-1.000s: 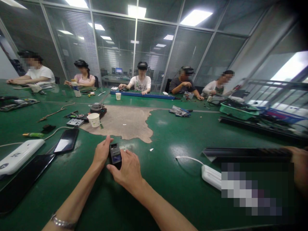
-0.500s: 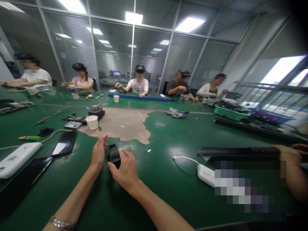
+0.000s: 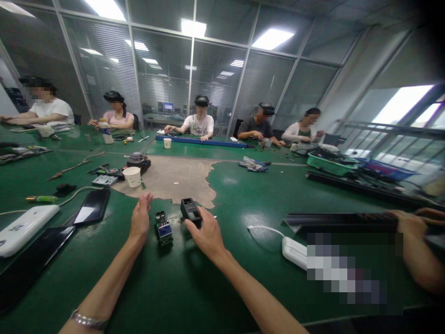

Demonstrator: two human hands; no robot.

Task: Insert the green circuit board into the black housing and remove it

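Right hand (image 3: 206, 232): pinches 1 black housing (image 3: 189, 211) | Left hand (image 3: 141, 215): extended, unclenched | Circuit board (image 3: 164, 229): 1, on table (image 3: 243, 273), between left hand and housing | Paper cups (image 3: 132, 177): 2, beyond both hands

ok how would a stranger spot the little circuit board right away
Start at the green table and find the gap between the person's left hand and right hand. The circuit board sits in that gap, touching neither hand. Unlike the black case in the right hand, it has bare parts and a blue screen.
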